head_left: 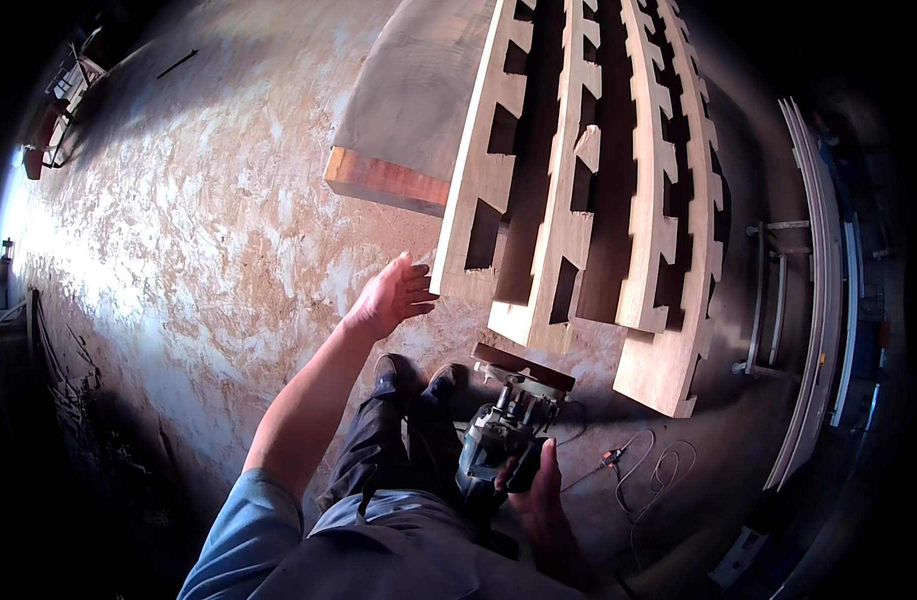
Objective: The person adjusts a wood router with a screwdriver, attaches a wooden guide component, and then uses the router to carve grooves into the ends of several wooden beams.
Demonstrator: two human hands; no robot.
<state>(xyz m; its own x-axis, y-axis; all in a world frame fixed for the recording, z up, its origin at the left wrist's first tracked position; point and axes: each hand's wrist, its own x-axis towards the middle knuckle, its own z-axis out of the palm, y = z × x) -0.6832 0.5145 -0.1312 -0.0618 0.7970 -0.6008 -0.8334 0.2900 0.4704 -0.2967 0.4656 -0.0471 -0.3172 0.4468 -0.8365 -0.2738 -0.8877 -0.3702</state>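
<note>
Left hand (386, 298) stretched out empty near centre, beside pale notched wooden beams (561, 190) at upper right-of-centre, right hand (540, 500) grasped dark-bodied router (491, 445), lower centre

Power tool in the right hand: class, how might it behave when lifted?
The power tool is probably heavy for its size, given its bulky body. It seems rigid rather than floppy: posts join body and flat base.
</note>
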